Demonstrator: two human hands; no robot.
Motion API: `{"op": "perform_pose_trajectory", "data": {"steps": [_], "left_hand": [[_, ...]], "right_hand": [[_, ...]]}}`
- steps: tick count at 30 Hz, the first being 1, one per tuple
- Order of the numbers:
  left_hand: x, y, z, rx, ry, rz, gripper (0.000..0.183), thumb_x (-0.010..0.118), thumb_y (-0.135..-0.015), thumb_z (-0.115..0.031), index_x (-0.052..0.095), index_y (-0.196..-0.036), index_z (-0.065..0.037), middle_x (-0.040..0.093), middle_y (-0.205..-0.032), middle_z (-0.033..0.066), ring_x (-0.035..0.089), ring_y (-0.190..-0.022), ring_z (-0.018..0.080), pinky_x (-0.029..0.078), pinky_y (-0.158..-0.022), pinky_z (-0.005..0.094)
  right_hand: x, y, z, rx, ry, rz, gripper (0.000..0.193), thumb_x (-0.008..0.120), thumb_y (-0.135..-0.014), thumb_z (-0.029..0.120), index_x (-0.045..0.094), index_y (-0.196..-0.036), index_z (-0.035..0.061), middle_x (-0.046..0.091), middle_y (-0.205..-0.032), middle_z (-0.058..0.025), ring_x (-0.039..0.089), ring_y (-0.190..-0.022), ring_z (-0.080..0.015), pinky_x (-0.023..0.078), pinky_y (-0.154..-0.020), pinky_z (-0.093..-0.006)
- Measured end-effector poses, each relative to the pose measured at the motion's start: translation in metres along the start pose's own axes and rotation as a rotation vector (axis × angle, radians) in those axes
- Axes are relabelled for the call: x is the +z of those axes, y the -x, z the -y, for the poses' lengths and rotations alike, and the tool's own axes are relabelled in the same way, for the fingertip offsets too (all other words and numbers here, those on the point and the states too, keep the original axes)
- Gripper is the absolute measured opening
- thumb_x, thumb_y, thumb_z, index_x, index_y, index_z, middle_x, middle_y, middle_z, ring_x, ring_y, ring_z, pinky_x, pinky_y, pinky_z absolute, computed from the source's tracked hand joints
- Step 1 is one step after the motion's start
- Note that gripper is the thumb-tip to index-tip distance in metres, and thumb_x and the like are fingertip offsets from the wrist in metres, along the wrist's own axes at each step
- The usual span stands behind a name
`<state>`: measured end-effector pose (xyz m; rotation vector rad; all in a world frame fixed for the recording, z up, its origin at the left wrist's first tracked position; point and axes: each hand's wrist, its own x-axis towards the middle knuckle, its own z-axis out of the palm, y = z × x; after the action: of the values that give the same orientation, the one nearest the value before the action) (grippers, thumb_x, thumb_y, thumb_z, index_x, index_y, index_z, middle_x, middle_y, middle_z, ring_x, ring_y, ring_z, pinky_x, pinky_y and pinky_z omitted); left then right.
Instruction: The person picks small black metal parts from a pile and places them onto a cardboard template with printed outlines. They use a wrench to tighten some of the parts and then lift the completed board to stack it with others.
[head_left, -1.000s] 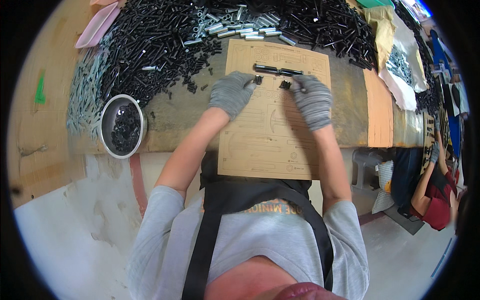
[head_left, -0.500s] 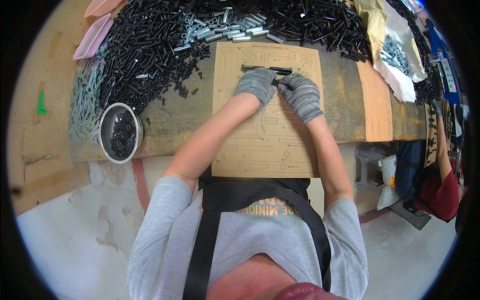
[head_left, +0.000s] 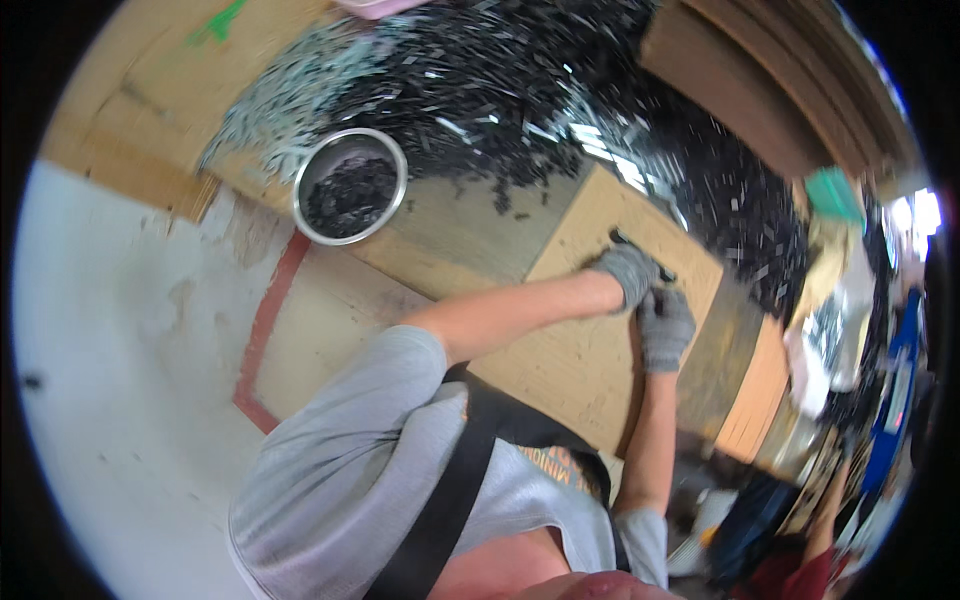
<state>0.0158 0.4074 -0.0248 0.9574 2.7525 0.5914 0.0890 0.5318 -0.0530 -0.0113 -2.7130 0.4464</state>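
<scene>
My left hand (head_left: 628, 278), in a grey knit glove, reaches over a brown cardboard sheet (head_left: 560, 370) with its fingers drawn together. Close beside it, my right hand (head_left: 666, 325) is gloved the same way, fingers curled in towards the left fingertips. Both look closed, but blur and the gloves hide whatever they pinch. A dark rod-like part (head_left: 622, 238) lies on the sheet just beyond the left hand. The sheet's printed outlines are too smeared to read here.
A steel bowl (head_left: 350, 187) of small black parts stands left, at the table edge. Heaped black bolts (head_left: 480, 85) spread across the back, silvery sleeves (head_left: 610, 155) among them. Cardboard (head_left: 770, 70) rises at the far right. Another person's arm (head_left: 828, 500) shows at right.
The whole view has swung and tilted, so the bowl now sits higher and nearer the middle, and the sheet lies slanted. Both hands stay together over the sheet.
</scene>
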Motion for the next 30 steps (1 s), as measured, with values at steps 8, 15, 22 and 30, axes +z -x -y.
{"op": "perform_pose_trajectory", "data": {"steps": [8,15,22,30], "left_hand": [[-0.088,0.054,0.063,0.133,0.147,-0.192,0.05,0.056,-0.082,-0.043,0.059,-0.119,-0.009,0.063,-0.111,0.0176,0.061,-0.103,0.0355,0.048,-0.088,0.0435],[-0.225,0.138,0.333,-0.555,-0.334,-0.565,0.043,0.048,-0.085,-0.031,0.058,-0.123,-0.012,0.064,-0.106,0.0196,0.063,-0.098,0.0331,0.05,-0.085,0.0415],[-0.185,0.16,0.504,-0.787,-0.102,-0.497,0.061,0.06,-0.084,-0.044,0.055,-0.122,0.003,0.057,-0.123,0.0225,0.054,-0.113,0.038,0.043,-0.094,0.0434],[-0.226,0.144,0.463,-0.845,-0.503,-0.293,0.028,0.059,-0.084,-0.025,0.064,-0.106,-0.009,0.061,-0.114,0.02,0.056,-0.107,0.0402,0.046,-0.087,0.0466]], "right_hand": [[-0.042,-0.032,-0.096,0.522,-1.213,-0.027,0.029,0.068,-0.082,0.028,0.061,-0.101,0.0062,0.051,-0.069,0.0026,0.043,-0.048,-0.0068,0.036,-0.039,-0.0193],[-0.241,-0.047,-0.141,0.448,-1.11,-1.164,0.032,0.054,-0.092,0.021,0.058,-0.117,0.0011,0.047,-0.063,0.0022,0.037,-0.045,-0.0046,0.026,-0.038,-0.0175],[-0.262,0.001,-0.092,0.353,-1.035,-1.032,0.021,0.056,-0.092,0.02,0.06,-0.109,0.0065,0.055,-0.072,0.0003,0.041,-0.047,-0.0065,0.031,-0.04,-0.0199],[-0.256,0.036,-0.07,0.438,-1.116,-1.101,0.027,0.056,-0.093,0.014,0.054,-0.117,0.004,0.055,-0.074,-0.0022,0.044,-0.049,-0.0068,0.033,-0.04,-0.0177]]}}
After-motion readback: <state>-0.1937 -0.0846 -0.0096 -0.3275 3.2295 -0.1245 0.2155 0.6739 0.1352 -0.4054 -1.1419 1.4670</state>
